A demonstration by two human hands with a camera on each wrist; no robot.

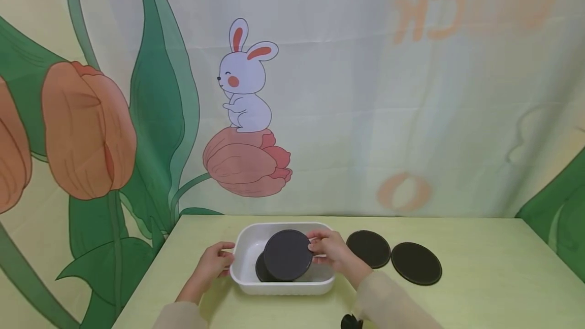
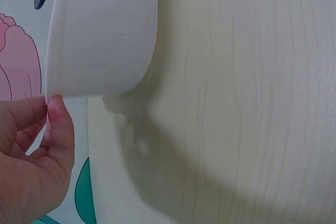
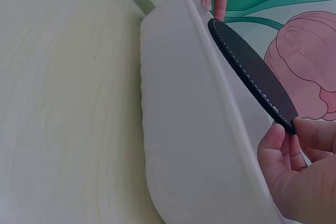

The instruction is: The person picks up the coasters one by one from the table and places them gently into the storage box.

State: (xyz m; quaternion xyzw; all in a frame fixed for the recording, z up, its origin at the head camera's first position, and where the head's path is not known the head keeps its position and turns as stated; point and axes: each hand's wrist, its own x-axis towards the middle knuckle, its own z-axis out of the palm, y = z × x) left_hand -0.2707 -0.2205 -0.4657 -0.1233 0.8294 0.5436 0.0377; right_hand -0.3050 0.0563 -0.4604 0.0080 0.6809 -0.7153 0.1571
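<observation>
White dish: rectangular, rounded corners, upright on table, near far edge, left of middle; left rim pinched by left hand. Upper black disc: round, pale stitching along edge; tilted over dish, right edge pinched by right hand. Lower black disc: inside dish, partly hidden behind upper one. Third black disc, fourth black disc: flat on table, right of dish, just beside each other, fourth nearer right edge.
</observation>
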